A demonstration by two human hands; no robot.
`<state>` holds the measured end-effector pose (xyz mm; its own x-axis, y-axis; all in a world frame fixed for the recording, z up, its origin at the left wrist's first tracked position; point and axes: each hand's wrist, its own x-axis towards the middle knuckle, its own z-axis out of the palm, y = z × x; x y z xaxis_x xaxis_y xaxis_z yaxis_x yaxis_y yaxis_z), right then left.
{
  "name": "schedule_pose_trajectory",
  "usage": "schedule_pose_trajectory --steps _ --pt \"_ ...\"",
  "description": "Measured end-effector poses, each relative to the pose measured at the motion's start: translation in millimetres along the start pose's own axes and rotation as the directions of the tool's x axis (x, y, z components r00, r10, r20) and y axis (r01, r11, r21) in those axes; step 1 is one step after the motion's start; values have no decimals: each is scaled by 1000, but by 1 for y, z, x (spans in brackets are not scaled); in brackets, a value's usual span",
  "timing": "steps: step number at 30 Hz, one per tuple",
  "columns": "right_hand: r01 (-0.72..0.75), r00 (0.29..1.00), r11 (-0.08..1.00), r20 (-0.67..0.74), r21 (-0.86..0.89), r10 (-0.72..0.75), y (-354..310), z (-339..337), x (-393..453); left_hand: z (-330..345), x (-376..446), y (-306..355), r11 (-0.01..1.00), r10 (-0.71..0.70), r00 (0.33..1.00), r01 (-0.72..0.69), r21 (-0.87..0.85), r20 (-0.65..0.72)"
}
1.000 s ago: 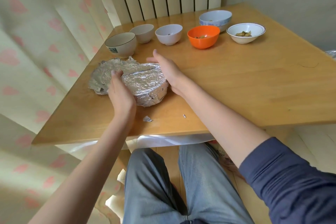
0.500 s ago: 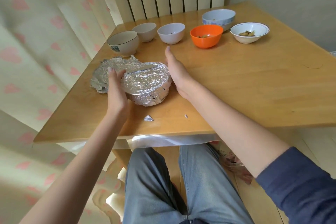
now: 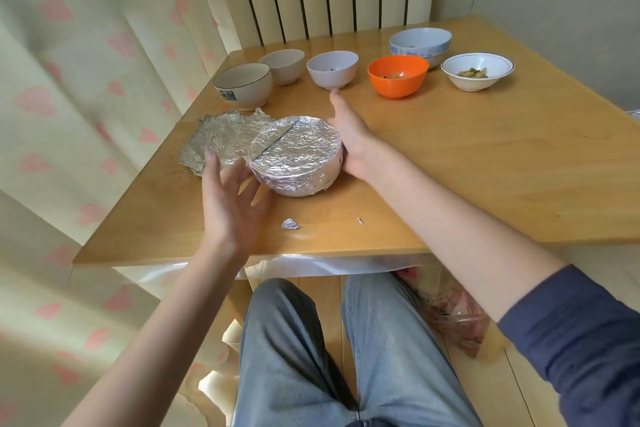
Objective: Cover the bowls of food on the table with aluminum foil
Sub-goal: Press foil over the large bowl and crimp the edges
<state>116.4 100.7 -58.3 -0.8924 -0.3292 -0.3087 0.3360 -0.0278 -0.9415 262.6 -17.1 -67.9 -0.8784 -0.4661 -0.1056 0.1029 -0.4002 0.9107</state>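
While the round bowl wrapped in crinkled silver aluminum foil (image 3: 298,158) sits near the front left corner of the smooth wooden table (image 3: 485,163), it is flanked by the left hand (image 3: 230,198) with loose, spread fingers and touched by the flat right hand (image 3: 349,139); nothing is gripped. A slit across the thin foil top could be torn wider by hard pressing. Six glossy uncovered bowls along the far edge, including the orange plastic bowl (image 3: 397,75), could be knocked by a careless reach. A crumpled spare foil sheet (image 3: 221,139) lies beside it.
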Motion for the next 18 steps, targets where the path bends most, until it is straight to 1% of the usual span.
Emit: schedule_pose_trajectory --steps 2,3,4,6,9,11,13,14,16,18 --pt "4 999 991 44 -132 1 -12 -6 -12 -3 0 -2 1000 -4 999 4 -10 -34" --pt "10 996 986 90 -168 6 -18 -6 -18 -4 1 -3 1000 -4 999 4 8 -44" --pt "24 990 983 144 -184 3 -22 -8 -20 -5 4 -3 999 5 998 -3 42 -59" --pt "49 987 963 161 -265 -6 -27 -10 -19 -3 12 0 986 62 992 -43 163 -111" --pt "124 991 928 93 -352 -97 -30 -1 -27 5 25 3 938 176 976 -128 322 -125" --pt "193 976 912 -26 -362 -217 -30 3 -37 13 33 4 926 203 972 -151 345 -119" --pt "271 921 903 -184 -335 -345 -26 3 -47 20 40 5 938 208 972 -167 305 -108" --pt "291 900 904 -229 -313 -369 -22 2 -53 22 43 5 945 211 974 -181 274 -85" --pt "300 901 914 -232 -274 -366 -13 6 -62 24 52 7 959 193 981 -185 213 -21" --pt "294 912 918 -210 -266 -353 -7 11 -65 27 55 9 977 138 989 -144 159 47"
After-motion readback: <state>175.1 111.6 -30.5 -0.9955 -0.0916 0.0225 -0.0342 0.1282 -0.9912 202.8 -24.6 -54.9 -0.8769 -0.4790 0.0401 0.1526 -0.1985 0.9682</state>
